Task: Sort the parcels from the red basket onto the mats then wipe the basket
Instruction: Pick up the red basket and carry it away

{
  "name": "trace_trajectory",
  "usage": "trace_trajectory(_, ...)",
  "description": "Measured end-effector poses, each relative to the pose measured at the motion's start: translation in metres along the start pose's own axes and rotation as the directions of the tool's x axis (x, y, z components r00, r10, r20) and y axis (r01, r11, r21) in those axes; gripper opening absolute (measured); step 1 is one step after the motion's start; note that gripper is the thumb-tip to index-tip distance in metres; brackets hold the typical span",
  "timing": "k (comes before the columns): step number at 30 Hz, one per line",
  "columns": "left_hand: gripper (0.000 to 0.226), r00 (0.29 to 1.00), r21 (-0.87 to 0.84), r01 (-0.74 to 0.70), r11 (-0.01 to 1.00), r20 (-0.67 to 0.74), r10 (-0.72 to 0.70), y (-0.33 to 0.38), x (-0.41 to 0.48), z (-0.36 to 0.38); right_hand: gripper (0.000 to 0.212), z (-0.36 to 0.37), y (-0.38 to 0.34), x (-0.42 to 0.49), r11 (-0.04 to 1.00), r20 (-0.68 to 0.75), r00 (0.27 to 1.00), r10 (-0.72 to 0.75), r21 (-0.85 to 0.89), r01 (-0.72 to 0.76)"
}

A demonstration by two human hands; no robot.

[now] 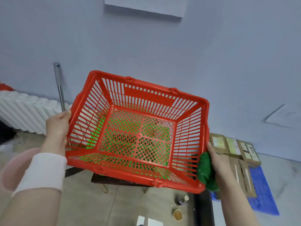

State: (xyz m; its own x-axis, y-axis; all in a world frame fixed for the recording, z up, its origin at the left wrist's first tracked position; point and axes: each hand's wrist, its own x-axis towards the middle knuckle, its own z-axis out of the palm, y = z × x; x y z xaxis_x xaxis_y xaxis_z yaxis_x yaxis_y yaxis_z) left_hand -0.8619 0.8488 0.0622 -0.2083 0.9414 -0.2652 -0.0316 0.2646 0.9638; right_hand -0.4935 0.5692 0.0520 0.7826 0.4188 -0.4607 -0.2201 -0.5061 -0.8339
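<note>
Hands hold the red basket (146,95) up in the air at the middle of the view, tilted so its open top faces the camera. It is bright plastic with slotted walls, a diamond-mesh bottom and a thick rolled rim, and nothing lies inside it. The left hand (58,126) is closed round the left rim, thumb on top. The right hand (218,162) grips a bunched green cloth (206,173) and presses it against the basket's near right corner. Green shows through the mesh bottom, perhaps a mat below, though it is too broken up to be sure. Right of the basket, brown cardboard parcels (234,146) lie side by side on a blue mat (262,198) on the floor. A metal pole (58,85) stands at the far left against the wall, beside a white ribbed panel (24,111). A pink basin (14,168) sits near left, partly behind the left forearm. Two small cups (178,214) stand on the floor below the basket.
</note>
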Motion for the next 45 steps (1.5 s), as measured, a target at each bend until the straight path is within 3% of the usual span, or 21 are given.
trace_trajectory(10,0.031,0.998,0.112,0.053,0.992,0.009,-0.055,-0.044,0.058,0.015,0.049,0.047,0.004,0.04,0.98,-0.08,0.996,0.045,-0.189,-0.06)
trace_trajectory(15,0.034,0.982,0.133,0.173,0.976,0.056,-0.182,-0.064,0.088,0.022,0.049,0.072,0.019,0.054,0.964,-0.131,0.985,0.111,-0.229,-0.139)
trace_trajectory(23,0.029,0.976,0.238,0.219,0.946,-0.054,-0.213,-0.103,0.108,0.039,0.048,0.099,0.04,0.093,0.915,-0.151,0.969,0.194,-0.33,-0.234)
trace_trajectory(28,0.035,0.959,0.314,0.278,0.908,-0.041,-0.28,-0.125,0.12,0.045,0.051,0.111,0.049,0.116,0.866,-0.167,0.954,0.248,-0.404,-0.296)
trace_trajectory(31,0.037,0.963,0.413,0.258,0.873,-0.041,-0.265,-0.135,0.124,0.046,0.047,0.117,0.055,0.126,0.852,-0.164,0.949,0.271,-0.417,-0.315)
trace_trajectory(36,0.037,0.974,0.647,0.213,0.732,-0.08,-0.213,-0.142,0.117,0.045,0.052,0.127,0.064,0.136,0.812,-0.154,0.94,0.305,-0.474,-0.341)
trace_trajectory(45,0.029,0.97,0.646,0.197,0.738,-0.02,-0.242,-0.162,0.108,0.047,0.035,0.147,0.068,0.127,0.851,-0.209,0.944,0.254,-0.417,-0.321)
